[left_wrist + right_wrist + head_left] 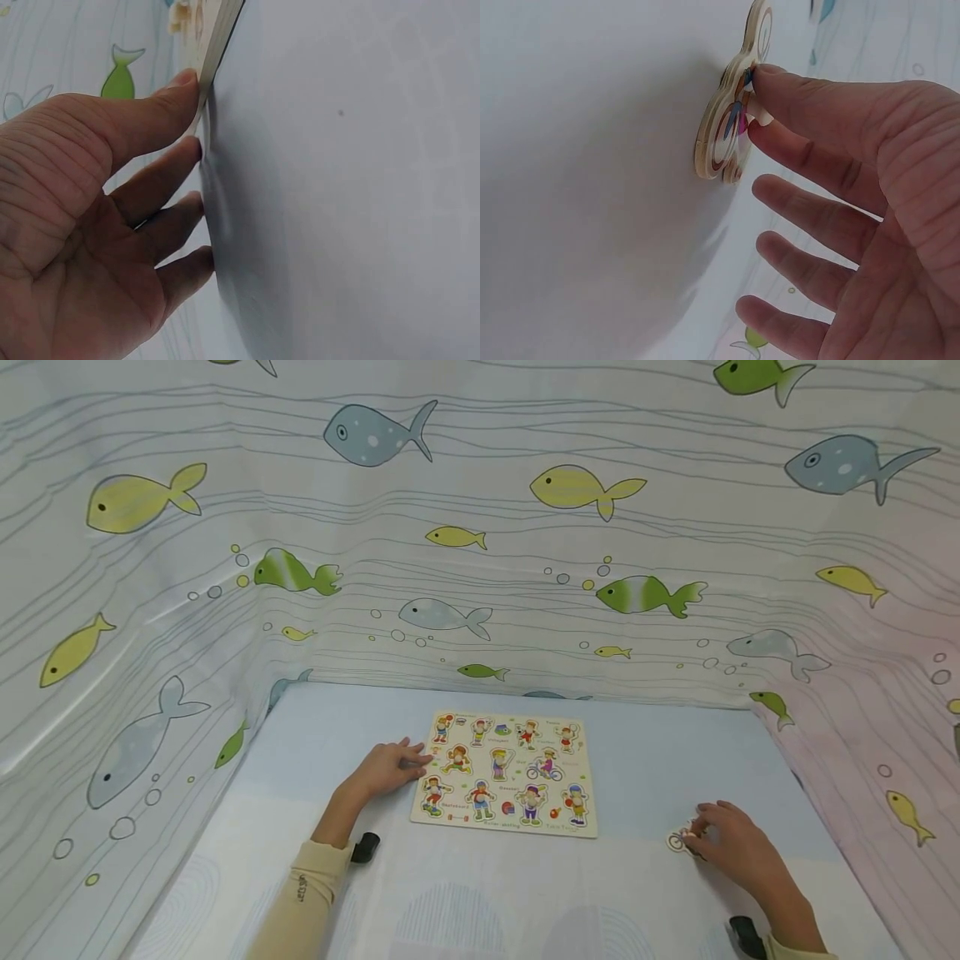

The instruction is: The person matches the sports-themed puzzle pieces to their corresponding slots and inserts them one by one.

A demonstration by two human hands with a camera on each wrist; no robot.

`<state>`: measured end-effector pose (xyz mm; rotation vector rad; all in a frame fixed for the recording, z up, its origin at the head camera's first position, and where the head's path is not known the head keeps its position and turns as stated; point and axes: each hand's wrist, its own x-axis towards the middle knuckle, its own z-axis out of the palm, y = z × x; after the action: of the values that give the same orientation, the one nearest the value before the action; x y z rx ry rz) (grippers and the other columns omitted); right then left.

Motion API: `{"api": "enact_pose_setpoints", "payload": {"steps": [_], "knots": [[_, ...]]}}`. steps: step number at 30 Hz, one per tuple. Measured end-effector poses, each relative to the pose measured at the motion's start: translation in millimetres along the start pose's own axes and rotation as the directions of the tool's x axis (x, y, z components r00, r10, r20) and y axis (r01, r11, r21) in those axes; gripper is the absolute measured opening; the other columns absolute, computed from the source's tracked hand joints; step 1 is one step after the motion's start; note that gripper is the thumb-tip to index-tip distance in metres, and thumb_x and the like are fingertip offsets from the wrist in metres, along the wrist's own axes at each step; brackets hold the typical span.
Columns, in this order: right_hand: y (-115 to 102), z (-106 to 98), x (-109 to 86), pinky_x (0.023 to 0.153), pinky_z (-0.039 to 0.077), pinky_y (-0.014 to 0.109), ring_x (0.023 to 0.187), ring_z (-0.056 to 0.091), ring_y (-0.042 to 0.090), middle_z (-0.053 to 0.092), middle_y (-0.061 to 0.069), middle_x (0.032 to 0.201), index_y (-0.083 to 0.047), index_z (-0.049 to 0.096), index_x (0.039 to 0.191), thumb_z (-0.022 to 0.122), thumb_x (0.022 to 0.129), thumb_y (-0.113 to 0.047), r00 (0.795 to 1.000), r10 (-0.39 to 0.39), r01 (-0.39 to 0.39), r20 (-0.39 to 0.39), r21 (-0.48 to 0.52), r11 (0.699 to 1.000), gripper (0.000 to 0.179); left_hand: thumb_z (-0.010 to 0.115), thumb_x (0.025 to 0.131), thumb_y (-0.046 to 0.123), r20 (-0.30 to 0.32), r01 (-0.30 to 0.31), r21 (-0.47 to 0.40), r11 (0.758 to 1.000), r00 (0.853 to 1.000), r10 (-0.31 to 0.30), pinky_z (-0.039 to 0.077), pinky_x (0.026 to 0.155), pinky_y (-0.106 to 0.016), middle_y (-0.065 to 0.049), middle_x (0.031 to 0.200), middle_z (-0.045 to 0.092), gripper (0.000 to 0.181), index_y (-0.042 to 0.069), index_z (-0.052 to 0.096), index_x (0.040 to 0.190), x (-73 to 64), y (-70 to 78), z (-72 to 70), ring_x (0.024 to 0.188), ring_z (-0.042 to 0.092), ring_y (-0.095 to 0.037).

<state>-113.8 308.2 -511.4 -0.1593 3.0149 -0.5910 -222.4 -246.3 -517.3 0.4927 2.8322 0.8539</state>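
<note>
A wooden puzzle board [517,837] with pictures of children at sports lies flat on the table. Beside its left edge is my left hand [386,768]. The left wrist view shows the thumb [180,94] against the board's edge [217,52], the other fingers extended down to the tabletop. Out to the right of the board, my right hand [731,843] pinches a small wooden puzzle piece [677,839] between thumb and index finger. A bicycle wheel is printed on this piece [724,139]. Its other three fingers are spread, apart from the piece.
A pale table cover [660,743] with faint arch prints lies under everything. Fish-patterned sheets [525,552] stand as walls at the back and both sides. Black wrist devices [366,847] sit on both forearms.
</note>
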Motion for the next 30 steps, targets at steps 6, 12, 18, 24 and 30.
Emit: {"api": "enact_pose_setpoints", "payload": {"steps": [6, 12, 18, 24, 30], "knots": [[2.9, 2.5, 0.1, 0.098, 0.033, 0.072, 0.127, 0.037, 0.058, 0.057, 0.033, 0.127, -0.014, 0.064, 0.078, 0.082, 0.079, -0.017, 1.0, -0.007, 0.007, 0.003, 0.019, 1.0, 0.018, 0.073, 0.09, 0.019, 0.005, -0.01, -0.014, 1.0, 1.0, 0.01, 0.025, 0.112, -0.06, -0.013, 0.136, 0.057, 0.031, 0.01, 0.072, 0.119, -1.1, -0.8, 0.0, 0.137, 0.038, -0.041], [4.6, 5.2, 0.9, 0.098, 0.032, 0.072, 0.128, 0.036, 0.057, 0.057, 0.032, 0.127, -0.015, 0.063, 0.077, 0.082, 0.079, -0.018, 1.0, 0.006, -0.006, 0.01, 0.021, 1.0, 0.019, 0.073, 0.09, 0.019, 0.002, -0.013, -0.021, 1.0, 1.0, 0.013, 0.026, 0.112, -0.06, -0.012, 0.136, 0.057, 0.031, 0.01, 0.072, 0.119, -2.1, -0.7, 0.0, 0.137, 0.038, -0.041], [3.4, 4.4, 1.6, 0.097, 0.034, 0.072, 0.127, 0.037, 0.056, 0.058, 0.031, 0.126, -0.015, 0.063, 0.076, 0.082, 0.079, -0.018, 1.0, -0.004, 0.004, 0.003, 0.016, 1.0, 0.02, 0.073, 0.09, 0.018, -0.003, -0.017, -0.016, 1.0, 1.0, 0.017, 0.025, 0.112, -0.061, -0.012, 0.135, 0.058, 0.031, 0.009, 0.072, 0.119, -2.5, 0.6, -0.4, 0.137, 0.038, -0.042], [0.3, 2.8, 3.1, 0.097, 0.035, 0.071, 0.127, 0.038, 0.056, 0.059, 0.03, 0.125, -0.016, 0.062, 0.076, 0.082, 0.079, -0.017, 1.0, -0.019, 0.019, -0.002, 0.008, 1.0, 0.02, 0.073, 0.09, 0.019, -0.007, -0.03, -0.009, 0.999, 1.0, 0.03, 0.026, 0.111, -0.062, -0.013, 0.135, 0.057, 0.031, 0.009, 0.072, 0.119, -2.1, 0.3, -0.1, 0.137, 0.038, -0.043], [-3.5, 2.1, 5.5, 0.097, 0.035, 0.071, 0.127, 0.038, 0.056, 0.06, 0.03, 0.124, -0.016, 0.062, 0.076, 0.081, 0.081, -0.016, 1.0, -0.031, 0.031, 0.0, -0.002, 1.0, 0.02, 0.072, 0.091, 0.018, -0.006, -0.027, -0.022, 0.999, 1.0, 0.026, 0.024, 0.112, -0.061, -0.013, 0.136, 0.057, 0.03, 0.009, 0.072, 0.12, -1.8, 0.2, -0.2, 0.137, 0.037, -0.042]]}}
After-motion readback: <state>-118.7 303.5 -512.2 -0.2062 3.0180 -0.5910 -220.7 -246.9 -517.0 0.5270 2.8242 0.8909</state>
